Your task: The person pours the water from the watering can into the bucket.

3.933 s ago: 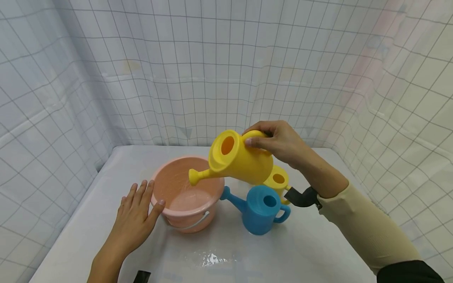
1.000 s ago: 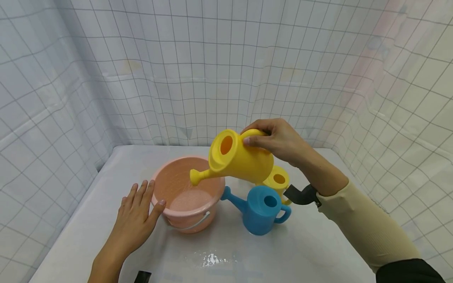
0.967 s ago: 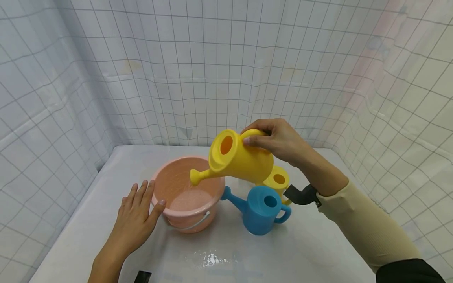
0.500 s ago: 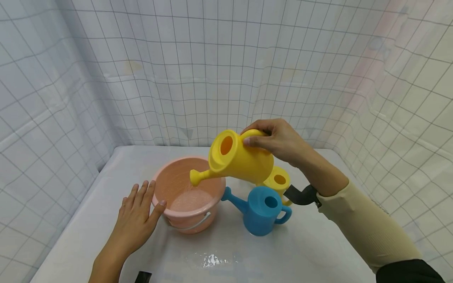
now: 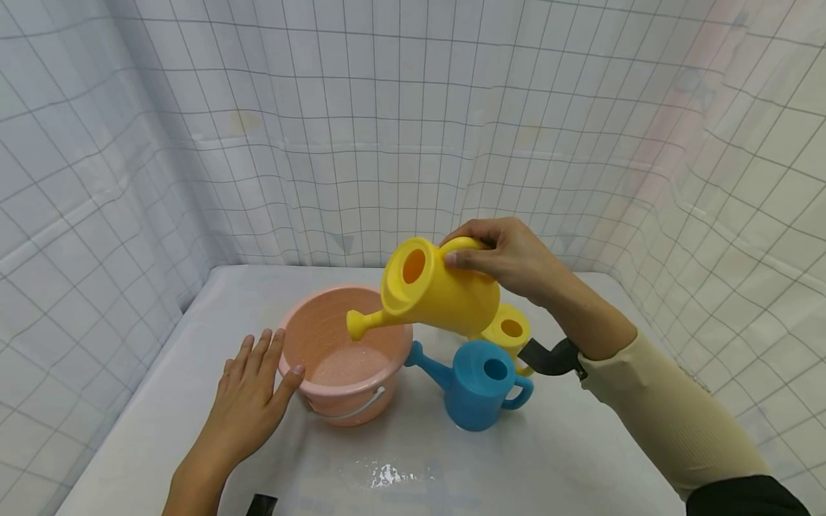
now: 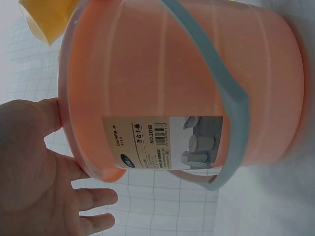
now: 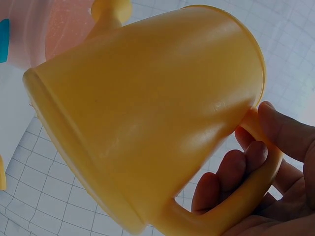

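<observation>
Tipped forward over a pink bucket (image 5: 342,390), a yellow watering can (image 5: 445,297) hangs from my right hand (image 5: 516,254). The fingers and thumb wrap its handle, as the right wrist view also shows. Its spout head (image 5: 355,325) points down inside the bucket's rim. My left hand (image 5: 248,405) lies against the left side of that rim with its fingers straight and spread. In the left wrist view the bucket's wall (image 6: 162,83) carries a paper label (image 6: 162,142), and its grey-blue handle (image 6: 238,110) hangs down.
A blue watering can (image 5: 474,401) stands right of the bucket, its spout close to the bucket's wall. Behind it is a second yellow watering can (image 5: 513,319), partly hidden. A wet patch (image 5: 390,474) shines on the white table (image 5: 568,444). Gridded curtains (image 5: 413,143) enclose the back and sides.
Both hands and the tilted yellow watering can stay nearly in place. Faint water streaks below the spout, seen in earlier frames, are harder to make out now.
</observation>
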`<state>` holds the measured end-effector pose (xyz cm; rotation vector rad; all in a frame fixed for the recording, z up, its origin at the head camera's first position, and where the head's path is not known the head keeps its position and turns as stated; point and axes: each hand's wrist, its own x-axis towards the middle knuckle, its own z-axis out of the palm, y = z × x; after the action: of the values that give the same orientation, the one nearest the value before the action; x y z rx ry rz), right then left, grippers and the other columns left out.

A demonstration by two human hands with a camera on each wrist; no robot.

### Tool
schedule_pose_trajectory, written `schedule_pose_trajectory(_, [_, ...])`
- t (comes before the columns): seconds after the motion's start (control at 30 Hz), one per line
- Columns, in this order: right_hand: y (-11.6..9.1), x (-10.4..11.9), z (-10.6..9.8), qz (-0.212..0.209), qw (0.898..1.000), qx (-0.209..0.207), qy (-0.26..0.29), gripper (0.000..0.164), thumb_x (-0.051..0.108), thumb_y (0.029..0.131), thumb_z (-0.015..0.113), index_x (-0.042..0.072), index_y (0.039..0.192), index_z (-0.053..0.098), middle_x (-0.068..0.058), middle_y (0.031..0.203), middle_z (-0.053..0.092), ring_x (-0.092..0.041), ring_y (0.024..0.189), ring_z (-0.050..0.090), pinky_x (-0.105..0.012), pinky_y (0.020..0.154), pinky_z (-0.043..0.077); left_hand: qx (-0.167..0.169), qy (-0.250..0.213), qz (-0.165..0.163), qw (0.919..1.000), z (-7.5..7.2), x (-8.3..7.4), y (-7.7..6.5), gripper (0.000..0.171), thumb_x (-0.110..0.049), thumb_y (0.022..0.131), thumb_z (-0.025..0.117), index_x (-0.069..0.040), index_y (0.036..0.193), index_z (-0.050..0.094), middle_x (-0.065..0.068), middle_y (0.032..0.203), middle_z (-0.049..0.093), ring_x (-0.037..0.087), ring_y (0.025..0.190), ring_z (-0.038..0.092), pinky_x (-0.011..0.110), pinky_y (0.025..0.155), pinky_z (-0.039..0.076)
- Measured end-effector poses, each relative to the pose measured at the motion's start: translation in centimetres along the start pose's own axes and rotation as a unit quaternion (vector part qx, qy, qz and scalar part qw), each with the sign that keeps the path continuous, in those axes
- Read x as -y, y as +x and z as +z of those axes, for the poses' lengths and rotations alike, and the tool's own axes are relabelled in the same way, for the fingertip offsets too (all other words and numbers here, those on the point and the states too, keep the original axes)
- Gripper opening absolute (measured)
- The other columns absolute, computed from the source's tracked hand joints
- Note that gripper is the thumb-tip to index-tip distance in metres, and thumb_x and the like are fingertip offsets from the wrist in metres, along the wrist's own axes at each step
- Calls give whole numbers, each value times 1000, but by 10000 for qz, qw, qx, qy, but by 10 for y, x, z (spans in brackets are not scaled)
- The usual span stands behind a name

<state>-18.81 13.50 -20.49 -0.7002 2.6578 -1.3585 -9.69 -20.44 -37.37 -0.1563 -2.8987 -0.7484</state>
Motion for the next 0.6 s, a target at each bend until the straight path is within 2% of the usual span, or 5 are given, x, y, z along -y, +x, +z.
schedule_pose_trajectory(0.6, [1, -1, 1, 41, 10000, -3, -17, 25, 32, 86, 69, 17, 107, 69, -4, 100, 66, -23, 89, 58, -30, 78, 53, 33, -19, -30, 10000, 0, 0, 0, 70, -48, 100, 35, -13, 153, 6, 22, 158, 10, 41, 146, -5, 69, 110, 0])
